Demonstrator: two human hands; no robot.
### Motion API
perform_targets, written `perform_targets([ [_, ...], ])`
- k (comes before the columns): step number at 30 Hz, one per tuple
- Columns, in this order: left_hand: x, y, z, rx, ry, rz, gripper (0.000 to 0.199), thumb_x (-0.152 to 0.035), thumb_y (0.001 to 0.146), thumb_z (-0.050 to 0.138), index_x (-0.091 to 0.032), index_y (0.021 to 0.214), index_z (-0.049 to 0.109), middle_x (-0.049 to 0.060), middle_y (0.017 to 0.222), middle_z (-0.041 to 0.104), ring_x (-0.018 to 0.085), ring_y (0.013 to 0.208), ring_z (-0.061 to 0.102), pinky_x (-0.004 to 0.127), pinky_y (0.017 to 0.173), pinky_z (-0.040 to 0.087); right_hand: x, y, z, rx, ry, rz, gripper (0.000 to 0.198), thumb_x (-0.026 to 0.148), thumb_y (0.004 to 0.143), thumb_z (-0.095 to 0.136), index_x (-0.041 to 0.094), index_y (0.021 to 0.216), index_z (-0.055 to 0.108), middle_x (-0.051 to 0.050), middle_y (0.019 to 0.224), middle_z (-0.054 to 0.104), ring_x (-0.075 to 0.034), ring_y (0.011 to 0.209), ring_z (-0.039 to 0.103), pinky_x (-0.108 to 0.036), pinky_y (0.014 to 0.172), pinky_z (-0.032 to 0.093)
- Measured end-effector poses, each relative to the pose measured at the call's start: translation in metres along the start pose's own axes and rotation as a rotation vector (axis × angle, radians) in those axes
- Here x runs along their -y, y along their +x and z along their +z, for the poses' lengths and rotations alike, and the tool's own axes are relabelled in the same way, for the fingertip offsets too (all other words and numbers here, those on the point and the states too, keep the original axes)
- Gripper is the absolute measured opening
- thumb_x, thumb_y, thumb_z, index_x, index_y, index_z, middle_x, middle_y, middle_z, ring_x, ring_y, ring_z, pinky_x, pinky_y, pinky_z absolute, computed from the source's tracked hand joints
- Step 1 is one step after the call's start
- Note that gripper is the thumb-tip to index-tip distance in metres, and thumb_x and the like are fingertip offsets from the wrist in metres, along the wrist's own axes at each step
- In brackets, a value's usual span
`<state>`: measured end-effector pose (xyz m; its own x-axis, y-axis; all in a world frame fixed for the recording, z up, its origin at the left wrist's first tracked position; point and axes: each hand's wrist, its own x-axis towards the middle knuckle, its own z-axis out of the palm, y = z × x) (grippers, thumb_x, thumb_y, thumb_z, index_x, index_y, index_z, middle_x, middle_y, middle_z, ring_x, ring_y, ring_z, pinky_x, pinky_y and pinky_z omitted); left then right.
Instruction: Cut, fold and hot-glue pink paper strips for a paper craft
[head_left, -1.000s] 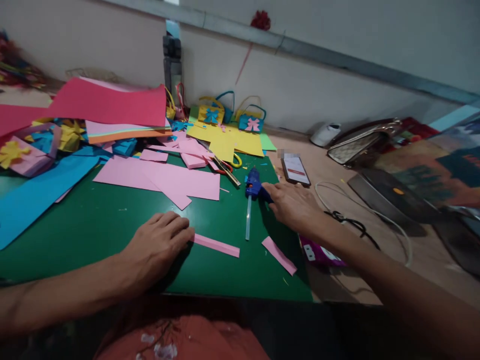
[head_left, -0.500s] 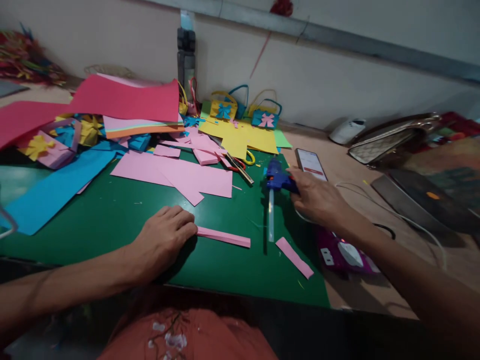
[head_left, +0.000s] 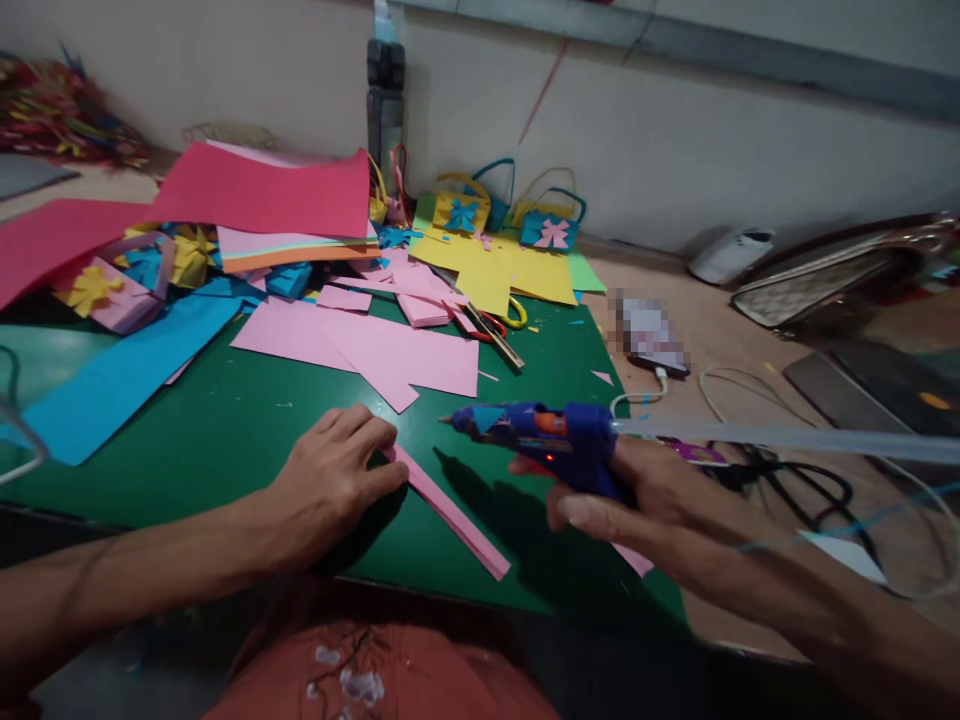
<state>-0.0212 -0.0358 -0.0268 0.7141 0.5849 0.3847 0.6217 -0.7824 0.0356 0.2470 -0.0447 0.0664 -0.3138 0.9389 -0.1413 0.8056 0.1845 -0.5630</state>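
A narrow folded pink paper strip [head_left: 457,520] slants across the green board [head_left: 247,470], its far end pinched under the fingers of my left hand [head_left: 349,465]. My right hand [head_left: 600,500] is wrapped round the handle of a blue glue gun [head_left: 555,435]. The gun's nozzle points left, above the board and a little right of my left hand. A long clear glue stick [head_left: 735,433] sticks out of its back, and a small red light shows on its side. Partly behind my right hand lies a short pink paper piece [head_left: 634,558].
Pink sheets [head_left: 360,345], scissors [head_left: 516,312] and a cutter [head_left: 491,335] lie beyond my hands. Small paper bags [head_left: 551,232] stand on yellow paper [head_left: 487,275]. A red sheet [head_left: 262,190] tops a stack at left. A cabled phone [head_left: 652,335] and dark cables [head_left: 795,480] lie at right.
My right hand has lifted the glue gun, turned it from nozzle-away to nozzle-left, and brought it nearer. The pink strip has swung, its free end now closer to me.
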Motion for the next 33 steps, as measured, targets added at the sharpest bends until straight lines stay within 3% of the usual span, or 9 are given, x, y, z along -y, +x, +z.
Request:
perform_targets([
  [4,-0.002,0.001,0.000,-0.018,0.017,-0.001,0.024,-0.012,0.091,0.041,-0.021,0.094,0.063,0.008,0.091,0.054,0.020,0.078,0.042,0.033,0.066,0.034,-0.001,-0.001,0.003,0.196,0.230,0.074,0.032,0.045,0.078,0.054,0.028,0.103,0.065,-0.002,0.096,0.070,-0.023,0.084,0.066,-0.034,0.069,0.055],
  [8,-0.005,0.004,-0.002,-0.038,0.031,0.044,0.026,-0.012,0.091,0.040,-0.020,0.103,0.061,0.010,0.093,0.055,0.020,0.077,0.043,0.033,0.065,0.035,-0.005,0.001,0.002,0.128,0.142,0.093,0.032,0.048,0.076,0.055,0.026,0.097,0.066,-0.002,0.081,0.069,-0.023,0.075,0.064,-0.033,0.061,0.053],
  [12,-0.002,0.016,-0.011,0.005,-0.069,0.025,0.027,-0.011,0.091,0.037,-0.018,0.094,0.063,0.009,0.092,0.058,0.018,0.075,0.047,0.029,0.062,0.037,-0.004,0.001,0.003,0.047,0.095,0.091,0.031,0.046,0.077,0.054,0.026,0.097,0.066,-0.001,0.071,0.066,-0.022,0.069,0.062,-0.033,0.058,0.052],
  [17,0.007,0.040,-0.019,0.238,-0.181,0.001,0.030,-0.014,0.092,0.036,-0.017,0.084,0.064,0.005,0.079,0.061,0.016,0.073,0.055,0.026,0.062,0.040,-0.007,-0.006,0.003,0.011,0.115,0.096,0.034,0.045,0.079,0.052,0.024,0.103,0.064,-0.002,0.074,0.066,-0.021,0.065,0.061,-0.033,0.054,0.051],
  [20,0.007,0.049,-0.018,0.413,-0.188,0.005,0.023,-0.024,0.090,0.046,-0.018,0.078,0.064,0.003,0.074,0.061,0.014,0.063,0.056,0.024,0.053,0.035,-0.013,-0.011,0.003,0.007,0.147,0.114,0.038,0.045,0.080,0.052,0.023,0.109,0.062,-0.003,0.084,0.068,-0.021,0.070,0.062,-0.033,0.056,0.052],
  [23,0.001,0.048,-0.016,0.477,-0.174,0.005,0.022,-0.028,0.089,0.049,-0.018,0.076,0.063,0.003,0.071,0.061,0.013,0.058,0.057,0.024,0.047,0.028,-0.020,-0.016,0.004,-0.001,0.131,0.089,0.036,0.045,0.080,0.054,0.023,0.107,0.062,-0.003,0.089,0.069,-0.022,0.073,0.063,-0.033,0.060,0.052],
  [29,-0.018,0.037,-0.019,0.469,-0.165,-0.249,0.016,-0.024,0.084,0.053,-0.018,0.097,0.058,-0.003,0.050,0.055,0.014,0.042,0.050,0.023,0.042,0.017,-0.029,-0.021,0.009,0.023,0.148,0.111,0.039,0.050,0.079,0.054,0.021,0.102,0.063,-0.005,0.090,0.069,-0.024,0.078,0.064,-0.036,0.066,0.053],
  [33,-0.014,0.034,-0.022,0.392,-0.334,-0.326,0.017,-0.024,0.090,0.044,-0.017,0.094,0.059,-0.004,0.050,0.053,0.011,0.042,0.045,0.020,0.043,0.025,-0.029,-0.021,0.013,-0.004,0.185,0.064,0.038,0.048,0.079,0.055,0.023,0.106,0.063,-0.005,0.098,0.070,-0.026,0.088,0.064,-0.039,0.075,0.053],
])
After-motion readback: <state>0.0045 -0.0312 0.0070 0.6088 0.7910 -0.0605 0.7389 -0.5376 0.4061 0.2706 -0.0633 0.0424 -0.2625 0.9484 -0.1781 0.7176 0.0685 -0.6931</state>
